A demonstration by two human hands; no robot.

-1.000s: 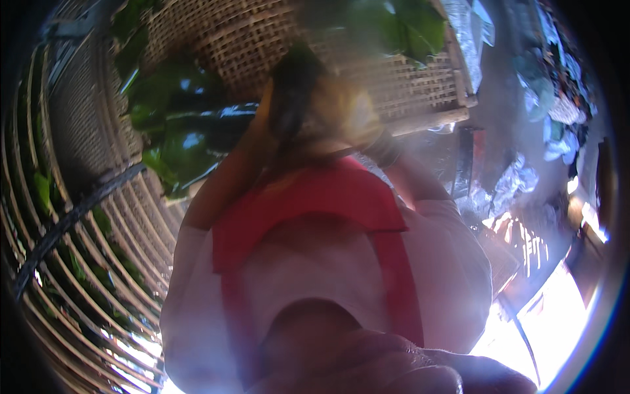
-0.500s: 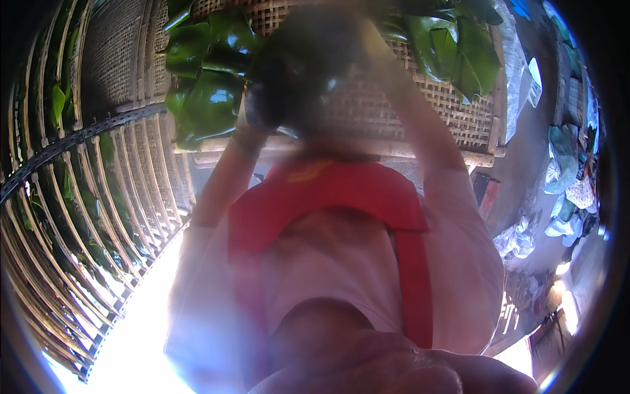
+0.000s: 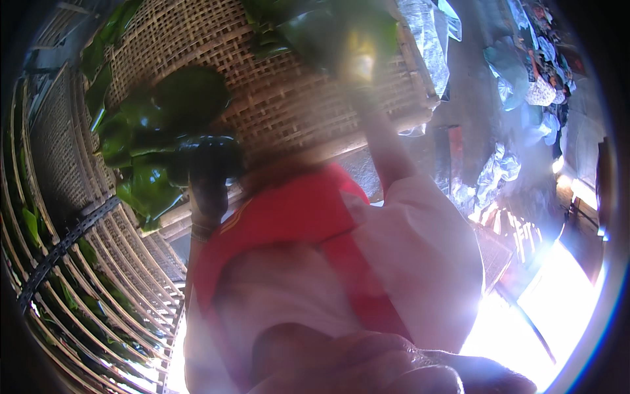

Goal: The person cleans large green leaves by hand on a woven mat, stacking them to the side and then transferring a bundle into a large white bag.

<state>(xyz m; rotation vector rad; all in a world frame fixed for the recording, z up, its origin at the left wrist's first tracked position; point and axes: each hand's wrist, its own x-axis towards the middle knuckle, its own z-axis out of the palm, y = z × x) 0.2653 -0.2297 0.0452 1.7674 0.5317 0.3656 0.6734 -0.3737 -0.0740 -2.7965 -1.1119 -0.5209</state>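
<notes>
A woven bamboo tray (image 3: pixel 180 36) fills the upper middle, with glossy dark green leaf pieces (image 3: pixel 134 141) heaped at its left. My left hand (image 3: pixel 209 190), very dark, is at the near edge of that heap, against the leaves; its fingers are too shadowed to tell their shape. Towards the tray's right end my right hand (image 3: pixel 361 72) reaches to another group of green leaves (image 3: pixel 295 29). A hazy glare and blur cover its fingers, so what it holds is unclear. A red bib with straps lies over my white shirt.
Slatted bamboo racks (image 3: pixel 111 243) with woven trays and leaves curve along the left. Past the tray's right edge are clear plastic sheeting (image 3: pixel 430 43), a grey floor (image 3: pixel 462 98), crumpled plastic (image 3: pixel 499 171) and a pile of bags and cloths (image 3: pixel 538 92).
My hands have moved apart, left one down-left, right one toward the right-hand leaves. The dark blurred mass between them is gone, showing bare weave. The view has swung round.
</notes>
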